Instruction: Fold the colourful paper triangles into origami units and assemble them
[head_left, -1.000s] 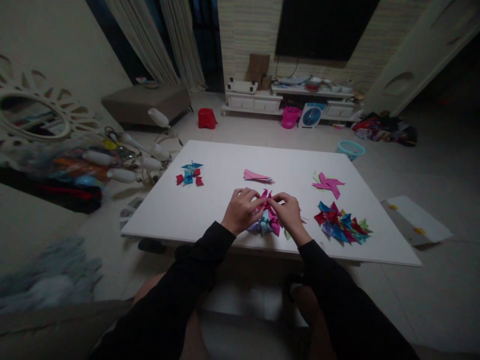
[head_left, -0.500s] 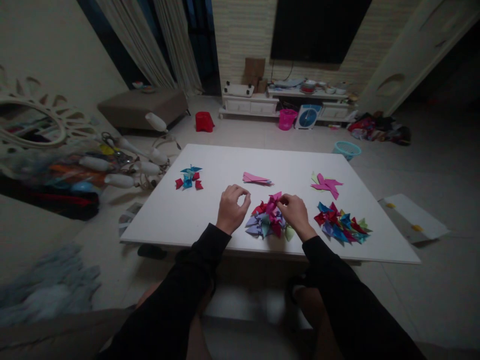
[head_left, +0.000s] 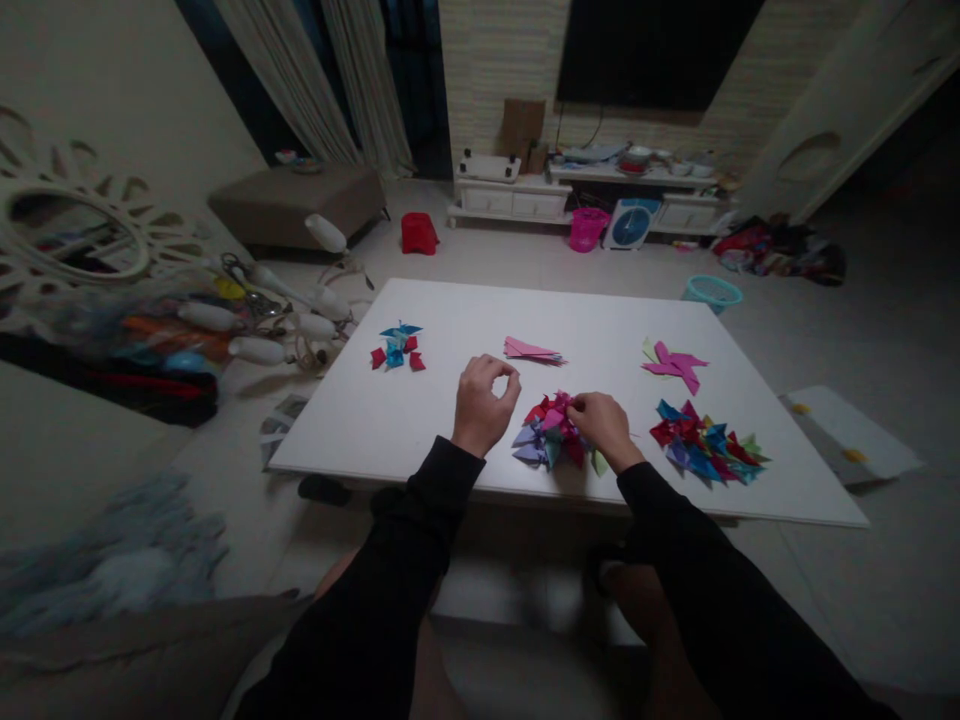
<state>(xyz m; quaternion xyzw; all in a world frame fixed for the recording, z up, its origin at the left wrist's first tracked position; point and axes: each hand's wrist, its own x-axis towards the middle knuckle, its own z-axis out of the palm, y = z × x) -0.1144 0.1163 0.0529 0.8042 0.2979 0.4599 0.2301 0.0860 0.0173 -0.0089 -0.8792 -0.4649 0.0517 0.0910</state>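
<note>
Near the front edge of the white table, a pile of folded paper pieces in purple, teal, red and pink lies between my hands. My right hand pinches a pink folded paper piece at the top of the pile. To the left, my left hand is raised off the pile, thumb and forefinger meeting in a ring. Anything between those fingertips is too small to make out. Beyond the hands lies a stack of pink paper strips.
Right of the pile sits a larger heap of coloured folded papers, with a pink pinwheel-shaped paper behind it. Blue and red folded pieces lie at the left. A blue basket and a white board are beyond the right edge.
My left hand has drawn away from the pink paper to the left. My right hand has kept its pinch, lifting the pink piece, then lowering it onto the pile. The view has shifted slightly.
</note>
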